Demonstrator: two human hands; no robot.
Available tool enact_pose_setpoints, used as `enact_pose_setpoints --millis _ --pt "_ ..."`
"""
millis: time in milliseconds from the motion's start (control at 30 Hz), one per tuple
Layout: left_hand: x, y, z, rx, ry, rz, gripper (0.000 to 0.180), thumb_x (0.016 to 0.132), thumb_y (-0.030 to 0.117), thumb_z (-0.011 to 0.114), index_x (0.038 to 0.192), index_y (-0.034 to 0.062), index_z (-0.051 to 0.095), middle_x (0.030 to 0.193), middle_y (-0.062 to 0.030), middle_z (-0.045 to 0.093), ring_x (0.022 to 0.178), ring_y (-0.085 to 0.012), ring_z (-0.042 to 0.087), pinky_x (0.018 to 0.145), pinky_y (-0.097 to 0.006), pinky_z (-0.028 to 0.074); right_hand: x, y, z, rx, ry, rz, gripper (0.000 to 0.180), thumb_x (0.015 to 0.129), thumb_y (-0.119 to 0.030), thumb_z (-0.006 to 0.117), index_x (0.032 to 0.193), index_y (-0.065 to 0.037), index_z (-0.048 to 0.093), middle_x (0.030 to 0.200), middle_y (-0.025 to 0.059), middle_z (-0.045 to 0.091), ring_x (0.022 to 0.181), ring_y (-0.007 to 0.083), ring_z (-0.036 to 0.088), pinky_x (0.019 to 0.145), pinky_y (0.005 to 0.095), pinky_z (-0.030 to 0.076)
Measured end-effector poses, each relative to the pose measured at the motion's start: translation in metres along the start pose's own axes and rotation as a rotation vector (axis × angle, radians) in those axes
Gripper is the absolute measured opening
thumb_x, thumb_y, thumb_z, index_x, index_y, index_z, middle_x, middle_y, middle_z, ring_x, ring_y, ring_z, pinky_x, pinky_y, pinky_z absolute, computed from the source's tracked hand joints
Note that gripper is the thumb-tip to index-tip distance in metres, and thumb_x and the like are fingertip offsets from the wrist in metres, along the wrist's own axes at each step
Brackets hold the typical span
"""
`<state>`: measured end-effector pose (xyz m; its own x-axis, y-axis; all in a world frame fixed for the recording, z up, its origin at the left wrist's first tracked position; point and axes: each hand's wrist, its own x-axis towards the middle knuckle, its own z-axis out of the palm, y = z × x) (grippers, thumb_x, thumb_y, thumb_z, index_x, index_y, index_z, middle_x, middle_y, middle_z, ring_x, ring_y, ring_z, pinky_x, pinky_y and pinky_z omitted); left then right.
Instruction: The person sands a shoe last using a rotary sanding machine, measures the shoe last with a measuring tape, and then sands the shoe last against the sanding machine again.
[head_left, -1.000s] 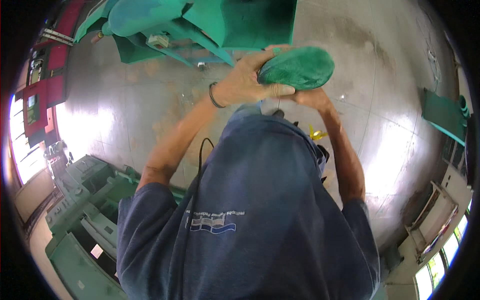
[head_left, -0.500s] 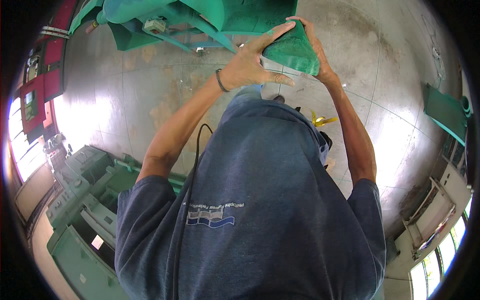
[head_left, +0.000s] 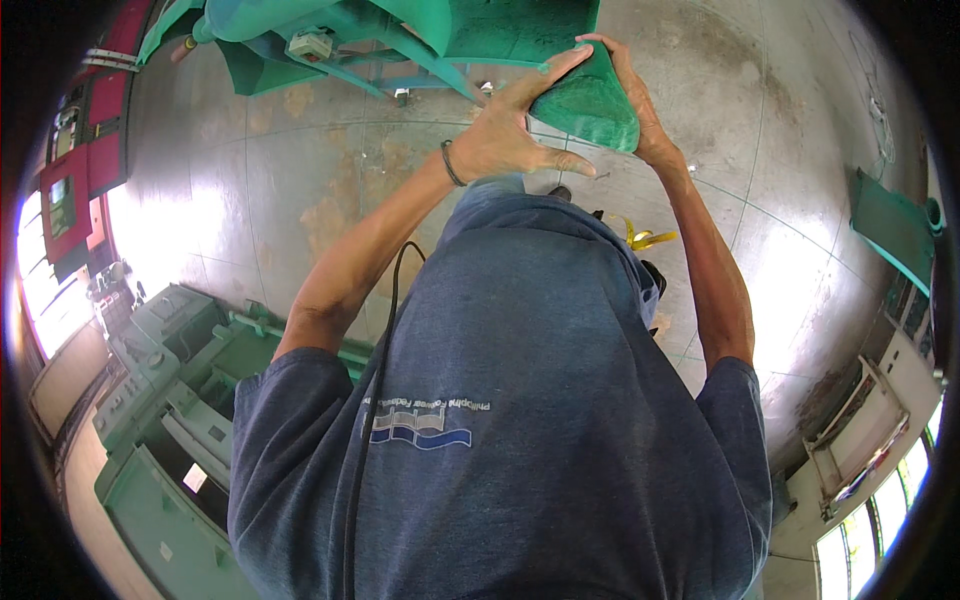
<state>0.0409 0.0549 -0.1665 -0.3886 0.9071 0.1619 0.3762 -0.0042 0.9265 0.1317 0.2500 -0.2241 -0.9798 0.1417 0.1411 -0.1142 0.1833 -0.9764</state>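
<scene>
A green wedge-shaped piece point(head_left: 590, 105) with a scuffed, shiny surface is between my hands at the top of the view. My left hand point(head_left: 505, 140) has its fingers stretched along the piece's left side, the fingertips touching near its top corner. Its thumb points right, apart from the piece and below it. Around the right side wraps my right hand point(head_left: 645, 115), with its fingertips over the top corner. Just behind the piece is a green machine point(head_left: 520, 30); whether the two are joined I cannot tell.
Another green machine point(head_left: 170, 440) stands at lower left. A curved green panel point(head_left: 893, 235) is at the right. Something yellow and strap-like point(head_left: 650, 239) shows near my feet on the grey tiled floor point(head_left: 200, 180). A black cable point(head_left: 372, 420) runs down my shirt.
My left hand has shifted slightly right, its wrist a little lower. The right hand keeps its place on the green piece, which has barely moved.
</scene>
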Motion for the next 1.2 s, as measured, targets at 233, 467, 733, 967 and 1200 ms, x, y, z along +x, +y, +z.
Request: enact_pose_setpoints --millis 233,467,733,967,1200 --pt "0.015 0.004 -0.004 -0.028 0.004 -0.072 0.07 0.075 0.027 0.086 0.135 0.0083 0.056 0.126 -0.0077 0.065 0.113 -0.0177 0.061 0.099 -0.032 0.047 -0.005 -0.004 0.003 -0.11 -0.028 -0.043 0.095 0.06 -0.008 0.089 0.142 -0.013 0.043 0.14 0.0088 0.051 0.123 0.0268 0.054 0.101 0.0393 0.047" --pt "0.03 0.021 -0.013 -0.275 0.275 -0.339 0.057 0.083 0.032 0.081 0.121 -0.0039 0.06 0.108 -0.0089 0.067 0.1 -0.0136 0.062 0.087 -0.03 0.051 -0.035 -0.027 0.022 0.137 -0.213 0.481 0.097 0.06 -0.024 0.091 0.14 0.004 0.042 0.125 0.0196 0.06 0.122 0.0288 0.055 0.104 0.0398 0.044" --pt "0.052 -0.009 -0.02 -0.625 0.315 -0.573 0.062 0.08 0.027 0.083 0.127 -0.0045 0.058 0.118 -0.0099 0.064 0.11 -0.0177 0.06 0.095 -0.031 0.049 -0.034 -0.033 0.043 0.578 0.198 0.667 0.089 0.068 -0.037 0.076 0.136 0.011 0.042 0.114 0.0224 0.06 0.102 0.0305 0.061 0.089 0.0413 0.051" --pt "0.102 -0.073 -0.063 -0.636 0.154 -0.878 0.041 0.081 0.028 0.082 0.108 0.0007 0.068 0.096 -0.004 0.07 0.083 -0.0134 0.066 0.074 -0.025 0.052 0.006 -0.042 0.031 0.72 0.285 0.747 0.085 0.073 -0.045 0.07 0.133 0.009 0.045 0.102 0.0173 0.061 0.09 0.0244 0.063 0.074 0.035 0.054" --pt "0.128 -0.099 -0.085 -1.024 0.234 -0.83 0.028 0.097 0.03 0.063 0.101 0.0036 0.07 0.091 -0.0034 0.071 0.076 -0.0116 0.066 0.067 -0.026 0.053 0.074 -0.075 0.03 0.976 0.404 0.832 0.063 0.079 -0.049 0.066 0.113 0.004 0.06 0.091 0.0128 0.065 0.077 0.0197 0.064 0.065 0.0326 0.054"
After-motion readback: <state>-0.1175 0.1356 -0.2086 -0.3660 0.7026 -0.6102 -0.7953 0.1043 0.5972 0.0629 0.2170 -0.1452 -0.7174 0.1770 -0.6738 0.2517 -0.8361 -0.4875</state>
